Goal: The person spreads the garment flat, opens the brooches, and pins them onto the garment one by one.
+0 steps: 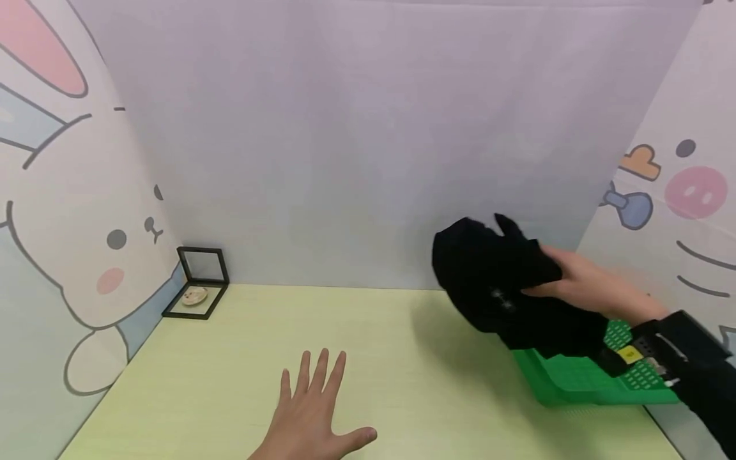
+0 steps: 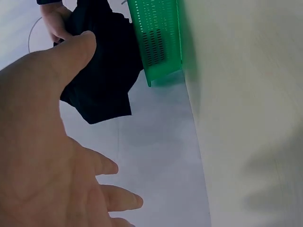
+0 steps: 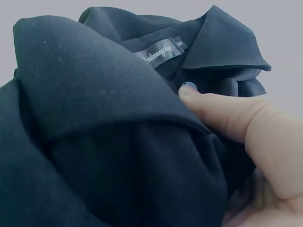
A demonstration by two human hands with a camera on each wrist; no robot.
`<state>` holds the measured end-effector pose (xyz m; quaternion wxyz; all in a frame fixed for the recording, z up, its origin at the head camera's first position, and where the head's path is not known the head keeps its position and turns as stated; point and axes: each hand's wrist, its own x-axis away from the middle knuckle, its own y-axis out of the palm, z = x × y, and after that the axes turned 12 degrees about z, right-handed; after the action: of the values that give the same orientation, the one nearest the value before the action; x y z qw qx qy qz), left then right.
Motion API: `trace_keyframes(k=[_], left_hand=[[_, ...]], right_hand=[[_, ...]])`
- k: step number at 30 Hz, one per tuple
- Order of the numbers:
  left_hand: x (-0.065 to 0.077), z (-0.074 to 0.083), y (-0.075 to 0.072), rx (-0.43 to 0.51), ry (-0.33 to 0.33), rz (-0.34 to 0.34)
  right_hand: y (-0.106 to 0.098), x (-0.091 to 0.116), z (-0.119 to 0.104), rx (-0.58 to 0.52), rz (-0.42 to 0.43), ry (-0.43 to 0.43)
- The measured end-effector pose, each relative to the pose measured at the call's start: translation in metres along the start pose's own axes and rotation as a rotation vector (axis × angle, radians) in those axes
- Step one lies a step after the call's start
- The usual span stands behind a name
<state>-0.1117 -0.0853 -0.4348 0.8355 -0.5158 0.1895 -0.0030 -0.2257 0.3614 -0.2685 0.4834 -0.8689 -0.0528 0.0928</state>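
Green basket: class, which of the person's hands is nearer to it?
Right. The right hand holds the black garment above the green basket; the left hand is farther off, over the table to the basket's left.

Basket (image 1: pixel 554 386) on table (image 1: pixel 402 358), right; garment (image 1: pixel 489 275) in right hand (image 1: pixel 592 284), near basket; 1 frame (image 1: pixel 208 282) far left.

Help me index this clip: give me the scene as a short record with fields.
right hand: right hand grips a black garment, held up off the table
garment details: pointed collar, pale-lettered label inside the neck
left hand: left hand holds nothing, fingers spread
container: green perforated basket at the table's right, partly hidden by the garment in the head view
far left corner: black hinged frame with a small pale round object, identity unclear
surroundings: plain pale backdrop, cartoon side panels
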Motion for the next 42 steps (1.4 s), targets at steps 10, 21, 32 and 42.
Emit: trace_keyframes(k=[10,21,32,42], left_hand=[[-0.004,0.006,-0.004,0.033,-0.035,-0.014],[-0.009,0.002,0.0,0.057,-0.079,-0.144],[-0.013,-0.001,0.008,0.106,-0.101,-0.093],[-0.017,0.0,-0.002,0.081,0.019,-0.04]], right_hand=[[0.081,-0.007,-0.056,-0.234,-0.142,-0.141],[0.187,0.008,-0.085,-0.44,-0.168,-0.036],[0.24,0.039,-0.091,-0.372,-0.338,-0.02],[0.226,0.049,-0.1,-0.22,-0.589,-0.12]])
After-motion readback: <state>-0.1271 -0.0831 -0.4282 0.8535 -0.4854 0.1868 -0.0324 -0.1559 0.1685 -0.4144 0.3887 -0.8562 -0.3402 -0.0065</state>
